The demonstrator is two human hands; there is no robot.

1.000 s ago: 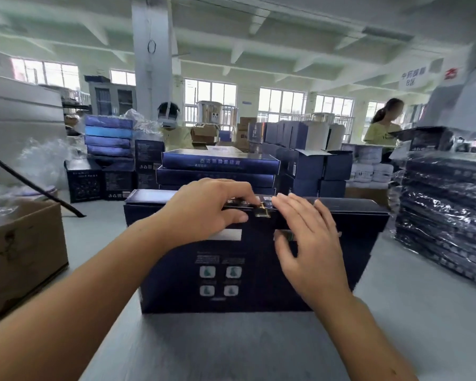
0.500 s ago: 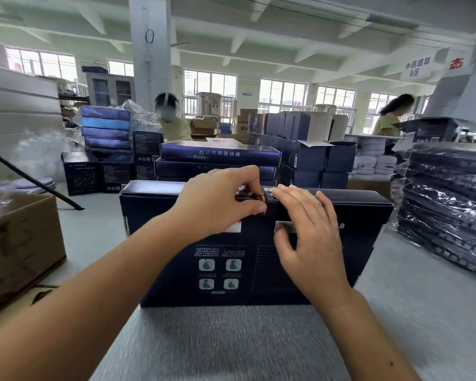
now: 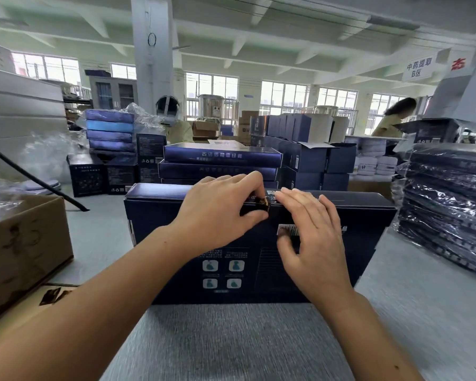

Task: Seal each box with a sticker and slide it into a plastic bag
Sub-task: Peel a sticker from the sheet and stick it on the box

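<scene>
On the grey desk (image 3: 231, 342), the bulkiest thing near the work is a stack of bagged boxes (image 3: 445, 210) at the right edge, well apart from the hands. Straight ahead of the person stands the dark blue box (image 3: 176, 229). It is upright on one long edge, with its broad printed face toward the camera and its long axis running left to right across the desk. Its top seam therefore lies level in front of both hands, about mid-length. The left hand (image 3: 217, 213) comes in from the left, forefinger curled over the top edge and thumb on the front face. Between them it pinches a small gold-and-dark sticker (image 3: 264, 202) that wraps the corner where lid meets wall. The right hand (image 3: 313, 237) lies just beside it with fingers straight and flat along the top edge and the thumb low on the face near a white barcode label (image 3: 289, 230). It steadies the box rather than grasping it. The left hand is the one on the sticker, so pressing it flat looks like its job while the right braces. I judge the seal nearly made and the bagging not yet begun. With the box lying crosswise, it would likely need to slide endways into a bag. No open bag can be made out near the hands.
</scene>
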